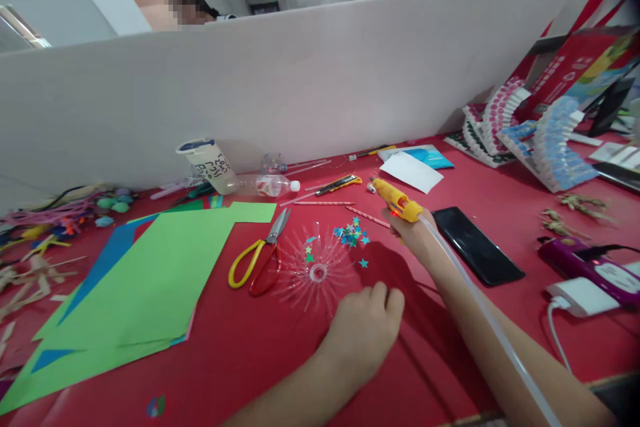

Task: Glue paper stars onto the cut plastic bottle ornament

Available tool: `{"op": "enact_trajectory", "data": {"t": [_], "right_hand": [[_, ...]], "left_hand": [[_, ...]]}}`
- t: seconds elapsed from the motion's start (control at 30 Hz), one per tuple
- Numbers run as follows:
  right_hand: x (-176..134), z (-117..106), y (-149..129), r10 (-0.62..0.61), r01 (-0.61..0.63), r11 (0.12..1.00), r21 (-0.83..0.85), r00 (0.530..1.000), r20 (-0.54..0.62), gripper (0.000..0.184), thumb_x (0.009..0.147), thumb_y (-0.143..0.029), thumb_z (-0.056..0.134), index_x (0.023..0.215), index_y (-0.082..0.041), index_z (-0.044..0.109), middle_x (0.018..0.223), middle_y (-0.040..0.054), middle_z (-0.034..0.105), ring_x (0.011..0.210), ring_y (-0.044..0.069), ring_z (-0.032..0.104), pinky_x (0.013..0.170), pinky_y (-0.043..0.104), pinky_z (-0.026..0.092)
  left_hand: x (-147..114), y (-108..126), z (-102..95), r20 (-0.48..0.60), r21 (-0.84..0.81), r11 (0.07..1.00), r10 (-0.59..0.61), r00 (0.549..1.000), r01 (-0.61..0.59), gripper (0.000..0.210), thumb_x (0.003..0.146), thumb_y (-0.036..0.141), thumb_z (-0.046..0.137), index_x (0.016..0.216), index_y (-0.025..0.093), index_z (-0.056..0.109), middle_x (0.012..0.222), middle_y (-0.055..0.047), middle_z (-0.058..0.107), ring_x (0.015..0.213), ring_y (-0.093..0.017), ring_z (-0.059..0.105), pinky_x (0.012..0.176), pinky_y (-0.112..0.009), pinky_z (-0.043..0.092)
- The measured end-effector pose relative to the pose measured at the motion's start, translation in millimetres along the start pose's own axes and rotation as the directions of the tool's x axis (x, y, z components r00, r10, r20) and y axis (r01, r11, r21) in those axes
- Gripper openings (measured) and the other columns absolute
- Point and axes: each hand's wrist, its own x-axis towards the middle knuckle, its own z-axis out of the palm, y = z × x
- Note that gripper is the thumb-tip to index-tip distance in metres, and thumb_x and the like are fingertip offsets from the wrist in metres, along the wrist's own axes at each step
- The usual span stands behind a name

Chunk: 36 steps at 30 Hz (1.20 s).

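My right hand [411,230] is wrapped round a yellow hot glue gun [397,200], its nozzle pointing up and left and a small red light on its body. A long clear glue stick [480,293] runs back from the gun along my forearm. My left hand [367,327] is closed, knuckles up, low over the table; what its fingertips hold, if anything, is hidden. Just beyond it lies a clear plastic piece with thin strips fanning from a ring [318,273]. Some shiny star sequins [351,233] are heaped beside it, and a few rest on the strips.
Yellow- and red-handled scissors [263,253] lie left, beside green paper sheets [145,280]. Behind are a plastic bottle [267,185], a paper cup [205,163] and a utility knife [340,185]. At right are a black phone [477,245] and a white charger [583,297]. A white partition [300,87] closes the back.
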Motion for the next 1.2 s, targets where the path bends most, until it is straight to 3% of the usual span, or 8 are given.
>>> {"op": "enact_trajectory", "data": {"t": [0.1, 0.23, 0.37, 0.57, 0.77, 0.93, 1.1, 1.2], "right_hand": [[-2.8, 0.2, 5.5, -0.045, 0.046, 0.999, 0.016, 0.999, -0.014, 0.027, 0.067, -0.044, 0.063, 0.072, -0.018, 0.057, 0.052, -0.0021, 0.054, 0.046, 0.013, 0.048, 0.045, 0.025, 0.038], [-1.4, -5.8, 4.6, -0.096, 0.096, 0.995, 0.009, 0.995, -0.032, 0.025, 0.07, -0.043, 0.061, 0.073, -0.019, 0.055, 0.053, -0.0022, 0.053, 0.049, 0.013, 0.048, 0.048, 0.025, 0.038], [-0.5, -7.9, 4.4, -0.139, 0.14, 0.99, 0.001, 0.99, -0.032, 0.026, 0.071, -0.045, 0.061, 0.073, -0.019, 0.054, 0.053, -0.0028, 0.051, 0.05, 0.013, 0.046, 0.049, 0.026, 0.037], [-4.5, -8.7, -0.8, -0.228, 0.228, 0.973, -0.031, 0.974, 0.0, 0.02, 0.074, -0.037, 0.058, 0.071, -0.02, 0.049, 0.058, -0.0027, 0.05, 0.053, 0.013, 0.046, 0.052, 0.026, 0.036], [-5.8, -13.5, -7.2, -0.265, 0.265, 0.963, -0.041, 0.964, 0.01, 0.019, 0.074, -0.034, 0.058, 0.069, -0.021, 0.045, 0.057, -0.0032, 0.046, 0.054, 0.013, 0.044, 0.052, 0.026, 0.035], [-6.0, -13.5, -9.5, -0.27, 0.269, 0.962, -0.041, 0.963, -0.024, 0.02, 0.073, -0.037, 0.058, 0.07, -0.021, 0.046, 0.061, -0.0013, 0.048, 0.058, 0.014, 0.046, 0.054, 0.027, 0.035], [-6.1, -14.4, -10.0, -0.311, 0.309, 0.949, -0.056, 0.95, -0.027, 0.02, 0.075, -0.036, 0.057, 0.07, -0.021, 0.045, 0.063, -0.0016, 0.046, 0.057, 0.013, 0.042, 0.054, 0.027, 0.034], [-6.9, -16.1, -11.9, -0.336, 0.334, 0.939, -0.081, 0.942, -0.001, 0.022, 0.075, -0.035, 0.056, 0.067, -0.021, 0.042, 0.061, -0.0028, 0.043, 0.054, 0.012, 0.038, 0.054, 0.027, 0.031]], "left_hand": [[26.3, 0.1, 5.5, 0.109, 0.042, 0.974, -0.226, 0.968, 0.223, 0.017, 0.085, 0.003, 0.042, 0.092, 0.014, 0.053, 0.082, -0.008, 0.061, 0.07, -0.021, 0.065, 0.055, -0.028, 0.052], [40.7, 1.9, 7.6, 0.218, 0.017, 0.964, -0.262, 0.94, 0.264, 0.023, 0.085, 0.001, 0.038, 0.095, 0.01, 0.057, 0.084, -0.011, 0.062, 0.074, -0.023, 0.066, 0.058, -0.03, 0.054], [35.5, -6.2, 12.9, 0.134, 0.036, 0.947, -0.321, 0.938, 0.319, 0.028, 0.083, -0.001, 0.039, 0.099, 0.011, 0.058, 0.095, -0.011, 0.06, 0.08, -0.022, 0.064, 0.065, -0.031, 0.054], [35.5, -32.4, 32.4, 0.037, 0.12, 0.867, -0.49, 0.871, 0.483, 0.038, 0.087, 0.004, 0.035, 0.121, 0.009, 0.051, 0.107, -0.014, 0.055, 0.093, -0.024, 0.056, 0.071, -0.03, 0.051], [32.2, -35.8, 37.4, 0.014, 0.064, 0.878, -0.477, 0.879, 0.475, 0.035, 0.089, 0.01, 0.036, 0.119, 0.015, 0.053, 0.106, -0.011, 0.053, 0.092, -0.022, 0.054, 0.071, -0.028, 0.048], [24.8, -43.0, 30.8, 0.013, -0.142, 0.892, -0.432, 0.902, 0.43, 0.026, 0.089, 0.014, 0.038, 0.109, 0.015, 0.056, 0.104, -0.01, 0.053, 0.095, -0.022, 0.055, 0.078, -0.032, 0.048], [28.2, -61.9, 32.3, -0.002, -0.403, 0.799, -0.489, 0.872, 0.447, 0.022, 0.084, 0.013, 0.048, 0.105, 0.015, 0.055, 0.098, -0.007, 0.055, 0.089, -0.018, 0.057, 0.082, -0.032, 0.047], [32.4, -67.8, 33.3, 0.0, -0.421, 0.817, -0.434, 0.901, 0.393, 0.02, 0.086, 0.014, 0.047, 0.102, 0.016, 0.058, 0.096, -0.006, 0.055, 0.088, -0.017, 0.058, 0.082, -0.031, 0.047]]}}
